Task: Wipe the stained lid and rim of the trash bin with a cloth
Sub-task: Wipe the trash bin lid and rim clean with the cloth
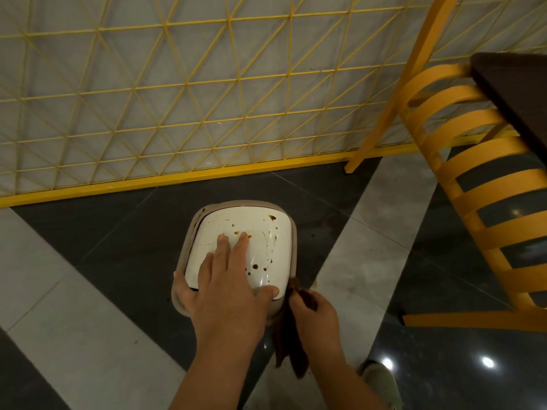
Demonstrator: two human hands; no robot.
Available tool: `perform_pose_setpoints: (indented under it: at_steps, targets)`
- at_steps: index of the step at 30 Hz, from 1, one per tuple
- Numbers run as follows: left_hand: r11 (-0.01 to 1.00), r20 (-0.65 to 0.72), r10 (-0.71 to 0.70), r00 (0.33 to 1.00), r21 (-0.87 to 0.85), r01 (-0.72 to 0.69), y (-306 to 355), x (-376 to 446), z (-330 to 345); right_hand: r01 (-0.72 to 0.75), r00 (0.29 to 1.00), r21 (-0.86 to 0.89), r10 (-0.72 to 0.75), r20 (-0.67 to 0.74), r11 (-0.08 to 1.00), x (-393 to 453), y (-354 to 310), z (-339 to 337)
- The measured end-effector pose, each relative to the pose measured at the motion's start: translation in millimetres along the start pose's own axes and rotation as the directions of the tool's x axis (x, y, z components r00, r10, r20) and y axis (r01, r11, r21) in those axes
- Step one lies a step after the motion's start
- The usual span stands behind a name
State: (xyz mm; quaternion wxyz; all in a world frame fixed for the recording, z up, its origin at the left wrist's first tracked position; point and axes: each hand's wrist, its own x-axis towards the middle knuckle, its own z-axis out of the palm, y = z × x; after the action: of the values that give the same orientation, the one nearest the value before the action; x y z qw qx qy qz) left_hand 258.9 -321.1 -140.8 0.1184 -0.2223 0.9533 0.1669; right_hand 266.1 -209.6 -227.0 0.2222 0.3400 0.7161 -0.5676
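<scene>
Left hand (228,279) flat on the stained lid (260,247), fingers straight, gripping nothing. Right hand (313,315) pinches brown cloth (288,335) at bin's (185,250) near-right rim.

Both bare forearms enter from the bottom edge of the frame and reach up toward its centre. The left hand (228,288) lies palm down, just below the middle of the frame, its fingers (222,247) straight and spread, pointing toward the top of the frame, with the thumb stretched out sideways to the right and the little finger splayed off to the left. The right hand (313,313) sits lower and to the right of it, close beside the left thumb, back turned upward, its fingers curled in and pinching a dark brown cloth (291,344) that hangs down between the two wrists.
</scene>
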Motion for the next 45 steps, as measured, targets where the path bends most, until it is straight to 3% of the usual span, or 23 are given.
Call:
perform_pose_setpoints:
  at_steps: [2, 7, 12, 20, 25, 30, 41, 45]
  targets:
    - [1.0, -0.001, 0.0, 1.0, -0.002, 0.0, 0.0, 0.9, 0.3, -0.036, 0.999, 0.017, 0.036, 0.022, 0.999, -5.6, 4.1, -0.1]
    - [1.0, 0.009, -0.003, 1.0, 0.0, 0.003, -0.6, -0.6, 0.0, 0.07, 0.997, -0.005, -0.07, -0.042, 0.998, 25.9, -29.0, 2.6]
    - [1.0, 0.018, -0.004, 1.0, -0.007, 0.004, -1.2, 1.7, -0.5, 0.073, 0.996, -0.07, -0.077, -0.048, 0.995, 60.7, -63.6, 9.3]
    - [0.997, 0.027, 0.02, 0.999, 0.078, -0.022, -11.5, 5.6, -4.9, -0.031, 0.997, -0.022, 0.032, 0.069, 0.999, 16.8, -13.2, 7.0]
    - [0.986, -0.003, 0.021, 1.0, 0.165, -0.02, -15.3, -5.2, -12.1, -0.075, 0.997, 0.051, 0.073, 0.039, 0.996, -9.9, 1.4, 19.3]
    - [0.984, 0.056, 0.039, 0.998, 0.174, -0.049, -22.6, -13.4, -15.7, -0.142, 0.989, 0.12, 0.145, -0.015, 0.983, -28.0, 16.6, 29.9]
    - [0.992, 0.038, 0.042, 0.998, 0.119, -0.046, -20.0, -9.8, -14.6, -0.026, 0.991, 0.053, 0.032, -0.128, 0.998, 34.1, -45.1, 7.4]
    - [0.988, 0.029, 0.043, 0.999, 0.147, -0.047, -20.4, -6.8, -14.2, -0.037, 0.995, 0.021, 0.039, -0.091, 0.999, 39.0, -49.5, 1.5]
